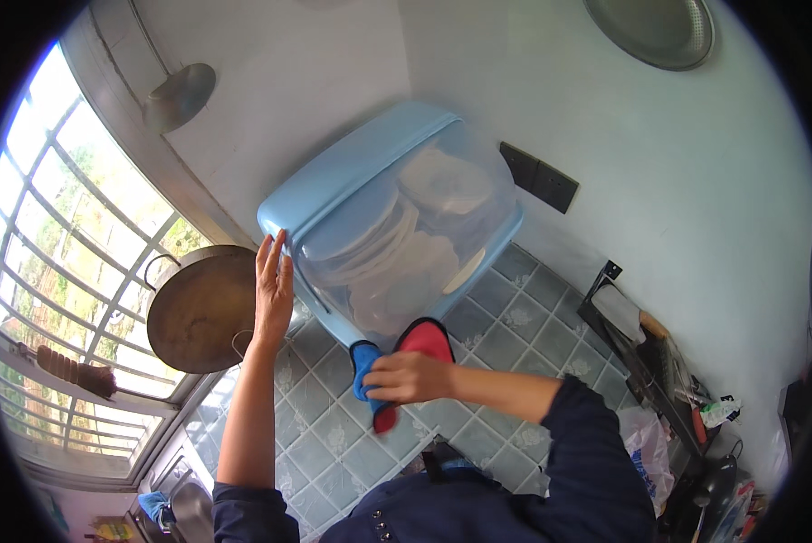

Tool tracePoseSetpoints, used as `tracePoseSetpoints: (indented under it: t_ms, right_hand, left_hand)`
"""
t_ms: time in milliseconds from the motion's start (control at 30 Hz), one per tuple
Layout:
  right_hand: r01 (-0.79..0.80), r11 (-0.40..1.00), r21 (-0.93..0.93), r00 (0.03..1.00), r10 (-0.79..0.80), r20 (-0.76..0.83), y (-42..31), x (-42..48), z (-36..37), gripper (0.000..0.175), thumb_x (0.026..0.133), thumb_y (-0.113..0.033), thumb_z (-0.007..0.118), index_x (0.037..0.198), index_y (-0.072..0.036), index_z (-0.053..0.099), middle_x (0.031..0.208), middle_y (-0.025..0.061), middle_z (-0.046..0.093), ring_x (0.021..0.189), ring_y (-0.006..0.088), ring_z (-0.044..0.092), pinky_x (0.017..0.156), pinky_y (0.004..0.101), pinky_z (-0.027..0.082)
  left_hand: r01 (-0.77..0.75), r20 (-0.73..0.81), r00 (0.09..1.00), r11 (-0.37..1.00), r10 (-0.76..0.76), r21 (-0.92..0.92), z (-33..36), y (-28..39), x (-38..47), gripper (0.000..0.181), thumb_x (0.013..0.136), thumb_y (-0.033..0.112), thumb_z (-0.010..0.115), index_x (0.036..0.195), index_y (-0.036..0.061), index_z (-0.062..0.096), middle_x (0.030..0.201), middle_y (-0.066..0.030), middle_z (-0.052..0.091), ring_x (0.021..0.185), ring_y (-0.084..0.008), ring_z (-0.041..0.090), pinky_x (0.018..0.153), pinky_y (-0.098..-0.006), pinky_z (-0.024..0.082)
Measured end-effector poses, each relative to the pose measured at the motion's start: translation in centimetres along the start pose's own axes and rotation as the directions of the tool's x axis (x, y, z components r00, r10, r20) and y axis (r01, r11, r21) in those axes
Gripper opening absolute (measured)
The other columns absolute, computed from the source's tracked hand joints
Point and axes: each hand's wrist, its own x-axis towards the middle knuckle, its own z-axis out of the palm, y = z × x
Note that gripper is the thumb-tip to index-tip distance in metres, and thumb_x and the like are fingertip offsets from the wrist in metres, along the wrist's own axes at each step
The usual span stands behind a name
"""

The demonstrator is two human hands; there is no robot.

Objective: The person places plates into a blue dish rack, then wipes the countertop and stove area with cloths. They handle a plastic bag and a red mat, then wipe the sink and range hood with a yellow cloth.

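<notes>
A light-blue plastic dish box (372, 159) with a clear front cover (474, 176) stands in the corner of a tiled counter. Plates and bowls (372, 217) show through the cover, which looks closed. My left hand (273, 292) rests its fingers against the box's left side and grips nothing. In my right hand (406, 379) is a bunched red and blue cloth (428, 339) with dark edging. The cloth lies at the lower front edge of the box, and part of it hangs below my fingers.
A wok (202, 312) leans by the barred window at left, with a brush (77, 372) on the sill. A ladle (180, 95) hangs above. Wall sockets (538, 176) sit right of the box. A black rack (640, 353) holds a cleaver and utensils; a sink (192, 509) is lower left.
</notes>
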Motion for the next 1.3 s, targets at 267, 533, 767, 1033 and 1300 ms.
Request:
tracePoseSetpoints:
  t_ms: [267,533,767,1033,1300]
  right_hand:
    - [-0.853,0.411,-0.321,0.504,0.493,-0.709,17.6,-4.3,-17.0,0.032,0.086,-0.011,0.055,0.117,-0.005,0.06,0.115,0.018,0.057,0.106,0.0368,0.05,0.09,0.0407,0.042]
    - [-0.965,0.262,0.03,0.15,0.639,-0.754,12.4,-8.0,-6.0,0.03,0.084,-0.018,0.06,0.097,0.007,0.052,0.097,0.0279,0.055,0.091,0.0452,0.052,0.078,0.0474,0.043]
    - [-0.881,0.469,0.067,0.32,0.694,-0.644,1.8,-3.2,1.3,0.028,0.078,-0.015,0.064,0.098,0.003,0.055,0.094,0.023,0.056,0.087,0.0425,0.054,0.077,0.0448,0.045]
    - [-0.684,0.73,-0.003,0.604,0.563,-0.564,-0.4,-2.8,-3.3,0.033,0.069,-0.01,0.065,0.102,-0.005,0.062,0.097,0.0145,0.061,0.095,0.034,0.058,0.081,0.0404,0.049]
    - [-0.84,0.45,-0.304,0.536,0.593,-0.602,6.9,-7.5,-6.4,0.029,0.07,-0.008,0.062,0.099,-0.005,0.062,0.096,0.0157,0.062,0.094,0.0364,0.057,0.076,0.0434,0.05]
  left_hand:
    - [0.01,-0.067,0.998,1.0,-0.008,0.028,2.2,-0.7,-1.5,0.086,0.084,0.05,0.063,0.149,0.0239,0.014,0.154,-0.0128,0.004,0.141,-0.0324,0.012,0.102,-0.0555,0.034]
    - [0.052,-0.03,0.998,0.998,-0.053,-0.039,2.0,0.3,-1.7,0.085,0.084,0.046,0.064,0.149,0.0237,0.014,0.154,-0.0138,0.003,0.142,-0.0313,0.01,0.103,-0.0509,0.035]
    - [0.03,-0.036,0.999,1.0,-0.03,-0.009,2.4,0.6,-1.7,0.083,0.087,0.044,0.062,0.149,0.0187,0.013,0.154,-0.0178,0.005,0.143,-0.0318,0.007,0.111,-0.0451,0.024]
    - [0.021,-0.081,0.997,0.998,-0.015,0.067,2.3,-0.2,-1.8,0.085,0.086,0.046,0.062,0.149,0.0167,0.015,0.153,-0.0211,0.006,0.143,-0.0335,0.008,0.112,-0.0451,0.018]
    - [0.002,-0.1,0.995,0.999,0.003,0.046,3.0,0.3,-1.8,0.083,0.087,0.049,0.058,0.149,0.0137,0.015,0.153,-0.0177,0.01,0.143,-0.0307,0.008,0.113,-0.0424,0.015]
